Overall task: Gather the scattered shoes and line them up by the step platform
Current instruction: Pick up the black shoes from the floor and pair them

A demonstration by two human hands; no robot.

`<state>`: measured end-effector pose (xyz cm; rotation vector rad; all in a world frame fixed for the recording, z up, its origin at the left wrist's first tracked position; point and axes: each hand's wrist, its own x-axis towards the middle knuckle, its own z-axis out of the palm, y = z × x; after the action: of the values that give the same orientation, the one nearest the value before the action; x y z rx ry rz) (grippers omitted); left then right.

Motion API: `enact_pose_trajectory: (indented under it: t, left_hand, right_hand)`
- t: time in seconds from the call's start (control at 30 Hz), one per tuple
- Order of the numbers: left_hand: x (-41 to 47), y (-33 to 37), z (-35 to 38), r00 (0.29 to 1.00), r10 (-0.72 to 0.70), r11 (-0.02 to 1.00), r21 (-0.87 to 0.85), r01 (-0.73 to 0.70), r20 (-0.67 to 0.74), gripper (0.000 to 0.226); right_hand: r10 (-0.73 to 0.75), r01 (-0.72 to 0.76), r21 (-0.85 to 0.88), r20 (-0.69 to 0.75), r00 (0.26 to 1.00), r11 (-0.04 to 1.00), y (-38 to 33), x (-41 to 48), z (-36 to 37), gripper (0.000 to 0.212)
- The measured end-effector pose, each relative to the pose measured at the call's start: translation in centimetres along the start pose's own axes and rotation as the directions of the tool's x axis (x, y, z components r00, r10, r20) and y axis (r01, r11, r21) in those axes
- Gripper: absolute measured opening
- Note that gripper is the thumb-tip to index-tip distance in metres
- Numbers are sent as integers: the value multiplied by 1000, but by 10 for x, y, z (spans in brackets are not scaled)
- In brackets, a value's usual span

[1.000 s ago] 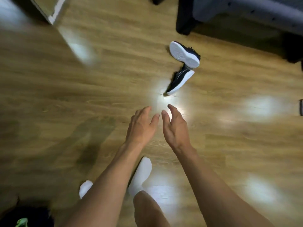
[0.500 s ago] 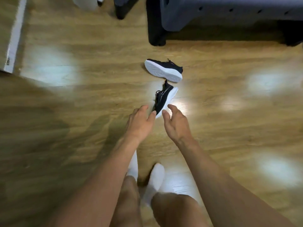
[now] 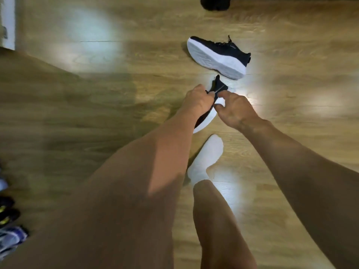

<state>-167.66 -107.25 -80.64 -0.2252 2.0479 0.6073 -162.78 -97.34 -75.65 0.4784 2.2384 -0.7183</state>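
Observation:
Two black sneakers with white soles lie on the wooden floor. The far sneaker (image 3: 217, 57) rests on its side, sole turned towards me. The near sneaker (image 3: 218, 87) sits between my hands, mostly covered by them. My left hand (image 3: 197, 101) grips its black upper from the left. My right hand (image 3: 236, 108) pinches its white sole edge from the right, fingers curled. Whether the near sneaker still touches the floor is unclear.
My foot in a white sock (image 3: 206, 158) stands just below the near sneaker. Several other shoes (image 3: 8, 228) show at the lower left edge. A dark furniture leg (image 3: 215, 2) stands at the top. A white strip (image 3: 8, 24) runs along the top left.
Both hands reached forward and closed around the near sneaker, which lay untouched before. The view has dropped closer to the floor and the shoes appear larger.

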Motion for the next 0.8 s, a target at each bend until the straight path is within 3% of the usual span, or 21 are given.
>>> enact_pose_trajectory:
  t: [0.13,0.33,0.47,0.6,0.7,0.8]
  left_hand:
    - [45,2,25,1000,-20,999,38,20,-3,37]
    - [119,-1,64,997,-9,998,66,5,72,27]
    - [144,-14,79,985,8,995,94,-24,170,28]
    - [153,-20,92,985,59,994,78,-73,163,56]
    - [157,-19,90,986,69,996,48,-77,150,58]
    - [153,-20,83,991,72,990,110,-84,110,43]
  right_hand:
    - [-42,43,-39,20,999,998,18,54,11,34]
    - [-139,159,-235,98,985,959,55,135,43,36]
    - [-170,275,-472,253,952,838,75,165,58,49]
    - [-129,305,-646,306,943,700,84,179,74,62]
    - [-202,325,-654,259,945,683,79,182,74,50]
    - [-236,343,-654,249,939,674,68,178,63,28]
